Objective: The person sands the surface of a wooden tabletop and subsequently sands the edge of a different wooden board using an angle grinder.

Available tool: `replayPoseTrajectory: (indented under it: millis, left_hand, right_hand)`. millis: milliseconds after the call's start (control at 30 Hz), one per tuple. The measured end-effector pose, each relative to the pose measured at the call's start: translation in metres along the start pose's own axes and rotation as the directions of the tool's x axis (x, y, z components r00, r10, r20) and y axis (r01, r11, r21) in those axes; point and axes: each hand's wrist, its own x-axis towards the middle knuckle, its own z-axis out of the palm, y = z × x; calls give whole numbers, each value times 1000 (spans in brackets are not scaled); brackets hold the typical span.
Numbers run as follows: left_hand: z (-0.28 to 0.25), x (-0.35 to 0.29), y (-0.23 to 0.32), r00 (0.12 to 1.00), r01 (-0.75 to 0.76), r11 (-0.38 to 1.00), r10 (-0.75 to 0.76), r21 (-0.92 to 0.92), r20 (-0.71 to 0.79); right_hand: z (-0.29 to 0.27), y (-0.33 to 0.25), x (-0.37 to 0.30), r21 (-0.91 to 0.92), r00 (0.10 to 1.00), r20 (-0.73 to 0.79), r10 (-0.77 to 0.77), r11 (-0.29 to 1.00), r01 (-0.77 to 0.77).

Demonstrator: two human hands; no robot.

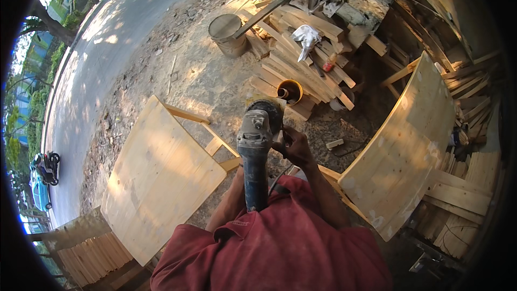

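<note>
A dusty grey angle grinder point(254, 151) points away from me, held upright in front of my chest. My right hand point(293, 148) is at the grinder's head, fingers closed on a small part beside the disc guard point(267, 112). My left forearm runs up behind the grinder's body; my left hand is hidden behind it, so its grip cannot be seen. My red shirt point(280, 242) fills the lower middle.
A pale wooden tabletop point(161, 178) stands at my left, another wooden panel point(409, 140) at my right. Ahead lie stacked wood slats point(301, 64), a yellow tin point(290, 91), a round bucket point(229, 33) and a white cloth point(306, 36). A road point(91, 64) runs along the left.
</note>
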Motion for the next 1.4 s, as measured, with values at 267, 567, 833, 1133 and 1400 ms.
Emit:
replayPoseTrajectory:
  millis: [267, 567, 833, 1133, 1400]
  left_hand:
    - [-7, 2, 3, 996, -74, 997, 73, 9, 51]
    - [24, -5, -10, 971, -30, 995, 53, -100, 234]
    - [12, -2, -7, 970, -66, 998, 66, -7, 235]
    - [5, -3, -4, 973, -95, 991, 73, 93, 218]
    - [3, -5, 3, 991, -126, 991, 127, 34, -38]
  right_hand:
    - [-6, 5, -7, 36, 997, 20, 76, 996, -76]
    - [-21, -16, 8, -78, 999, 52, 12, 997, -8]
    - [-24, -7, 1, 4, 992, 67, 103, 995, -104]
    - [-23, 1, -1, -67, 983, 108, 145, 988, -138]
    - [-28, -17, 14, -194, 997, 66, 44, 981, -30]
